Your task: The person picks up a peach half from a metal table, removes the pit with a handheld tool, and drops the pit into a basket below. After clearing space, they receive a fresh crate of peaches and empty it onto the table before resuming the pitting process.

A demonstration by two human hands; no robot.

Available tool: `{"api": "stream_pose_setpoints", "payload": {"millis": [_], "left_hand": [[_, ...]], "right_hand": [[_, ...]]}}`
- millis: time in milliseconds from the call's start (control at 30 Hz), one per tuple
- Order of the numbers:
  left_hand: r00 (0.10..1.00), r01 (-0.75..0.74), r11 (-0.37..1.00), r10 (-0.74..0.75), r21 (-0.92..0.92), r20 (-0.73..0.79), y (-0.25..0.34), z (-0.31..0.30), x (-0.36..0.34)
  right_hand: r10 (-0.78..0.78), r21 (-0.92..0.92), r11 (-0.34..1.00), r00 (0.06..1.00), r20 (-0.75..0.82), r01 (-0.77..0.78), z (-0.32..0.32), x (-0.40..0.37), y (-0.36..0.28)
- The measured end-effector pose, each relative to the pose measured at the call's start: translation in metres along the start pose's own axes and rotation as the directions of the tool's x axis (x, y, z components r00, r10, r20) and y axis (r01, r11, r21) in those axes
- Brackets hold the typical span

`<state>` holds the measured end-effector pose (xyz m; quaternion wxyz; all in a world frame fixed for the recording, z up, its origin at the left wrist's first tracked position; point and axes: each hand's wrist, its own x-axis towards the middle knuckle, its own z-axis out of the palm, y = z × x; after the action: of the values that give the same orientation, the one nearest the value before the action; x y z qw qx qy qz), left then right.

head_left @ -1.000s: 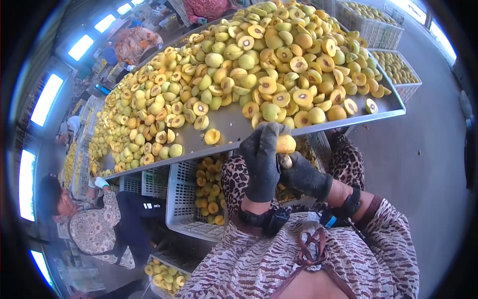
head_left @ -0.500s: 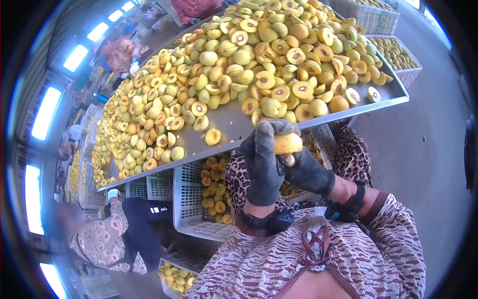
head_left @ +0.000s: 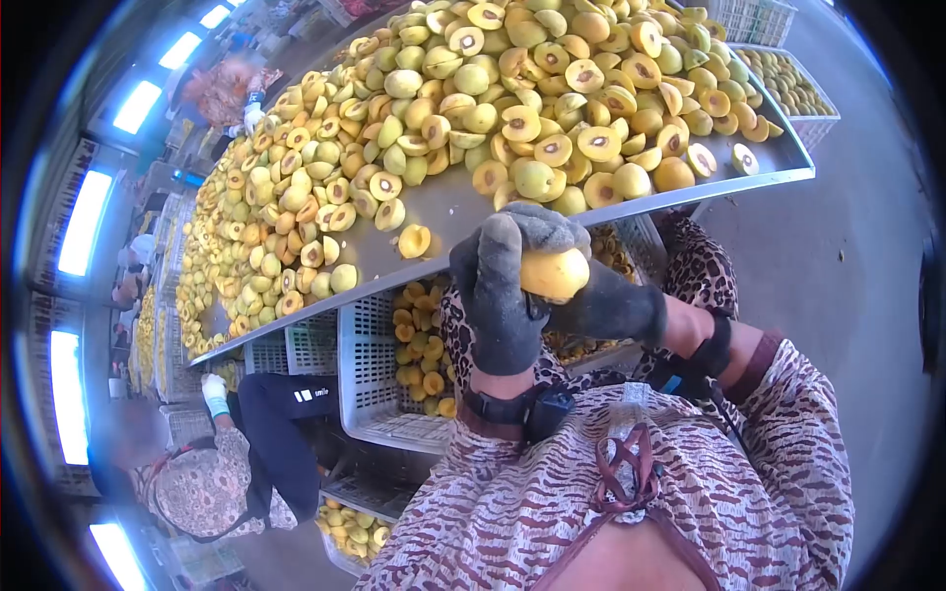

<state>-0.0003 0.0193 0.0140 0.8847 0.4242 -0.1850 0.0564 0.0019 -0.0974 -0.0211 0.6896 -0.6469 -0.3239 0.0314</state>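
In front of my chest, just off the near edge of the metal table, my left hand (head_left: pixel 503 286) in a dark grey glove is closed around a yellow peach (head_left: pixel 557 274). The peach's smooth rounded side faces up. My right hand (head_left: pixel 616 303), also gloved, presses close against the peach from below and the right. Its fingers are curled and mostly hidden, so any tool in them cannot be made out. Beyond both hands, a big heap of halved peaches (head_left: pixel 522 123), many with brown pits showing, covers much of the table (head_left: pixel 439 219).
Below the table stands a grey plastic crate (head_left: pixel 394 428) of pitted peach halves. Another crate (head_left: pixel 345 557) of fruit is lower left. A co-worker (head_left: pixel 212 483) sits at left; another person (head_left: pixel 227 98) is farther off. Full crates (head_left: pixel 813 131) stand at back right.
Both hands have moved slightly left with the peach, which has turned and sits lower in the grip. The pale tip beneath it is now hidden. The seated co-worker's gloved hand has shifted.
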Motion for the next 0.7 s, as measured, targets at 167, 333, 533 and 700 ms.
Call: {"api": "stream_pose_setpoints", "payload": {"millis": [167,333,533,700], "left_hand": [[0.922,-0.002,1.000,-0.003,0.013,0.387,-0.017,-0.042,0.008],[0.994,0.024,0.947,-0.058,-0.321,-0.097,0.003,-0.086,-0.011],[0.899,0.158,0.022,0.411,0.987,-0.153,0.047,-0.263,-0.035],[0.979,0.142,-0.224,0.177,0.964,-0.103,0.002,-0.241,0.038]], "right_hand": [[0.399,-0.075,0.909,0.803,0.443,-0.410,-0.016,-0.002,0.023],[-0.026,-0.312,0.947,0.987,0.157,0.074,0.016,-0.014,0.049],[0.284,-0.866,0.483,0.959,0.013,-0.131,-0.025,-0.090,0.117],[0.287,-0.643,0.732,0.958,-0.009,-0.225,-0.009,-0.062,0.090]]}}
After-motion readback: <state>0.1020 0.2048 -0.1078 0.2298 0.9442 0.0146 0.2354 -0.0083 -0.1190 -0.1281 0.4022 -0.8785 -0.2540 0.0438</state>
